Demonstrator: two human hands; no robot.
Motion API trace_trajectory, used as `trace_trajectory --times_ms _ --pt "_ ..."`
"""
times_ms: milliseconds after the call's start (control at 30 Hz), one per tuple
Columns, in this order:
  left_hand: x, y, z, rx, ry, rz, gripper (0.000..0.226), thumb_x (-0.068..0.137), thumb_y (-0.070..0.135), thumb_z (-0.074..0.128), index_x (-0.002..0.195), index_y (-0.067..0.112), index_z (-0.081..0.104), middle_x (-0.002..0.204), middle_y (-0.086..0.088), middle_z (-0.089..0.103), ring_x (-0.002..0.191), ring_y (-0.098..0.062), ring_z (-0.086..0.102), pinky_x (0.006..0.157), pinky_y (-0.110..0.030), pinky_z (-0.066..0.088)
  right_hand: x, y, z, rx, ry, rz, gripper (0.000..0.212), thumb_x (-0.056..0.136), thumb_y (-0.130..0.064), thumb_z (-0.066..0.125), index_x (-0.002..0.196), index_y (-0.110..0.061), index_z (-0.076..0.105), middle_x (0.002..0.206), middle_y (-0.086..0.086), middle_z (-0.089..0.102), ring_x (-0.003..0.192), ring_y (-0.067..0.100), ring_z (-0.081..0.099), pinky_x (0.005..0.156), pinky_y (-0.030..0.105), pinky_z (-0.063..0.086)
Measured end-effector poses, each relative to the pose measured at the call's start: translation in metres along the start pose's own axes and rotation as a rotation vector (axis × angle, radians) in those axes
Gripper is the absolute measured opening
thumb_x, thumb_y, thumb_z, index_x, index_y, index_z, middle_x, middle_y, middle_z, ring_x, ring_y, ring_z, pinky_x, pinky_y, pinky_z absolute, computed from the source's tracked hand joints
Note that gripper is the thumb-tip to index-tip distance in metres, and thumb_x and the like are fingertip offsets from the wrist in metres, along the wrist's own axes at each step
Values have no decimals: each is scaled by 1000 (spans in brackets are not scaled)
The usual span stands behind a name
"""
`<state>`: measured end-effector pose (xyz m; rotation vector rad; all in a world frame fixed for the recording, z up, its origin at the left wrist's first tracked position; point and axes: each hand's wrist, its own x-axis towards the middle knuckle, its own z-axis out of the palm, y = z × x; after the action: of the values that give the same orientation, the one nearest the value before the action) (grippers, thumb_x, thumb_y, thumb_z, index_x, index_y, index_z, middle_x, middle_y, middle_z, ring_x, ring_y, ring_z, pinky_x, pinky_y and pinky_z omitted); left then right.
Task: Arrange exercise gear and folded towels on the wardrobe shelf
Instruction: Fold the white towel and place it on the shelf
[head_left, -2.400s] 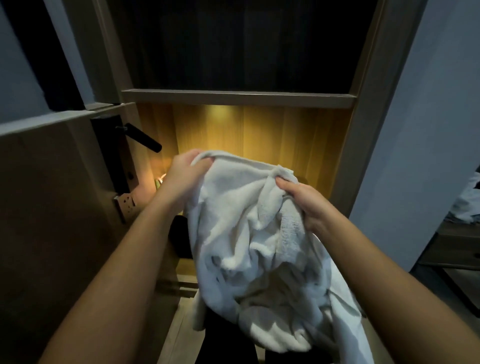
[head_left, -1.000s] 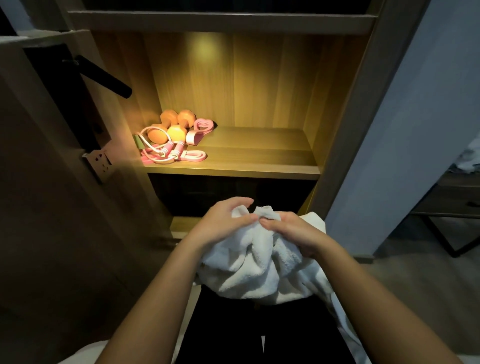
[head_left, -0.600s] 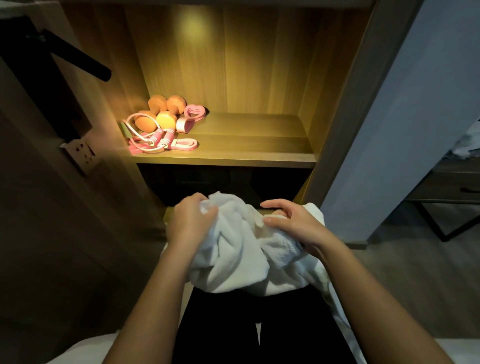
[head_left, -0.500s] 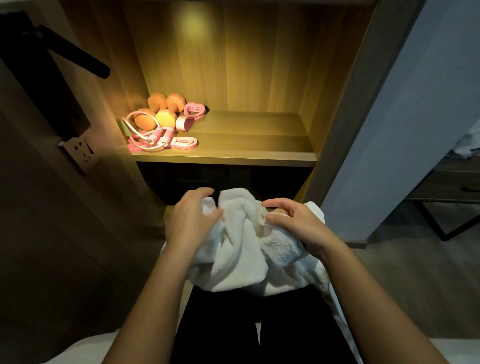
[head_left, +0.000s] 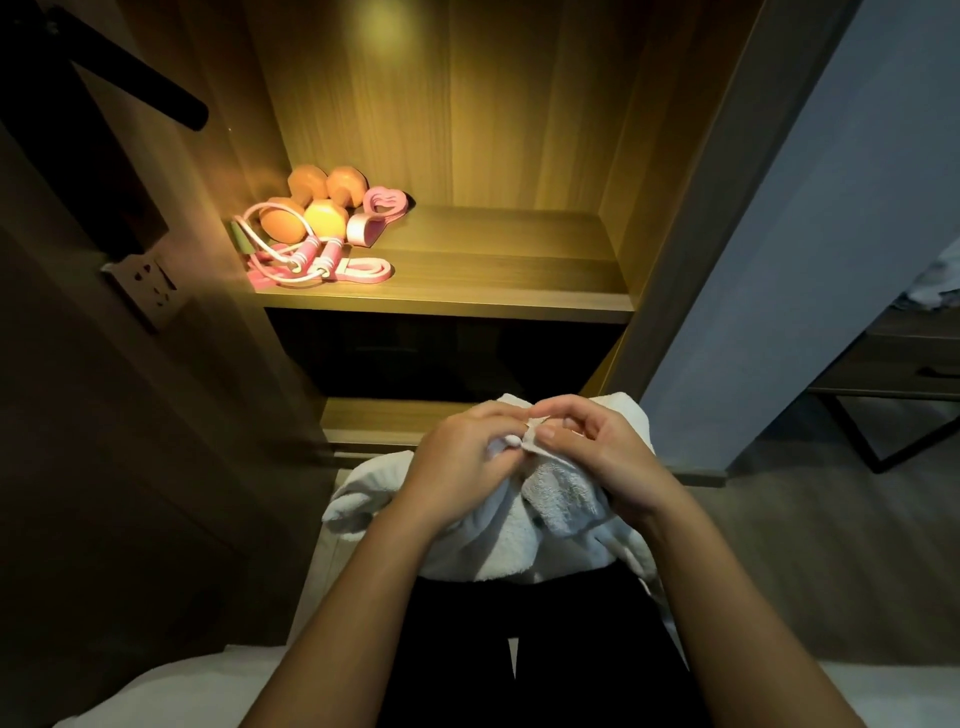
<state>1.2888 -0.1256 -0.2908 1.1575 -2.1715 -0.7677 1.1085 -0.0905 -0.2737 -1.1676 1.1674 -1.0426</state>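
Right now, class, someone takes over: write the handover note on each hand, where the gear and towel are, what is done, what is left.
Left hand and right hand pinch the white towel, bunched over the lap.
Orange dumbbells, skipping rope and pink bands lie left on the lit shelf.
Done: gear shelved.
Left: fold the towel, set it on the shelf's right side.

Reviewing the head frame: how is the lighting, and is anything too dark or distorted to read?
Head view: warm light falls on the shelf, dumbbells and jump rope; the compartment below is nearly black; the towel, pinched by left hand and right hand, is dim but readable; wide-angle distortion slants the wardrobe sides.
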Motion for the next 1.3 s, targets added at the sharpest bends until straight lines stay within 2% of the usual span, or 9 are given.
trace_trajectory --times_ms 200,400,533,633,733,867,1000,1067,1300 --pt "-5 -9 -19 62 152 -53 17 82 32 60 90 21 71 97 14 62 86 -9 60 73 -38 54 1 3 -2 -741 -12 -160 37 85 -22 69 117 -32 53 101 -18 60 94 2 57 79 22 51" --pt "-10 -16 -54 45 296 -114 18 77 29 54 80 16 66 82 7 62 77 -11 59 67 -39 53 7 5 -18 -950 129 -231 17 93 -17 53 97 -31 62 93 -13 61 83 4 53 74 29 44" --pt "-6 -18 -70 180 292 -181 3 87 29 64 86 27 65 88 13 63 83 -13 59 67 -32 49 7 6 -19 -877 240 -216 20 95 -16 49 82 -24 61 71 -8 59 71 8 52 64 33 41" --pt "-7 -13 -73 196 228 -195 20 85 36 70 104 30 68 103 17 64 95 -6 58 77 -28 49 6 -3 -15 -812 293 -264 24 96 -23 50 73 -21 56 62 -6 54 61 10 49 59 36 40" --pt "-8 7 -69 150 178 -54 32 80 38 74 112 35 68 109 25 63 103 4 57 85 -19 46 6 -14 -5 -785 251 -287 30 97 -33 51 72 -18 56 60 -5 53 59 11 49 59 38 41" --pt "0 29 -45 159 92 -26 41 81 42 71 121 38 64 117 18 66 108 -3 59 92 -27 50 5 -23 13 -834 163 -322 28 98 -33 51 75 -20 60 63 -3 57 63 12 54 62 41 43" --pt "5 25 -35 93 61 -80 12 90 38 62 96 31 70 84 10 68 82 -8 62 74 -40 53 3 -21 11 -808 188 -319 17 96 -33 54 85 -25 65 69 -8 61 68 7 56 62 36 44" --pt "2 21 -37 28 135 -67 14 92 37 59 85 28 68 75 11 65 74 -5 60 68 -40 53 3 -17 5 -798 282 -300 7 94 -32 56 91 -29 62 75 -11 63 72 6 58 62 32 45" --pt "-9 11 -56 -19 343 -17 19 93 35 57 78 25 65 69 13 60 75 -2 58 56 -18 43 11 -3 -8 -871 502 -275 25 95 -12 49 109 -23 66 103 -7 66 90 11 58 72 26 46"
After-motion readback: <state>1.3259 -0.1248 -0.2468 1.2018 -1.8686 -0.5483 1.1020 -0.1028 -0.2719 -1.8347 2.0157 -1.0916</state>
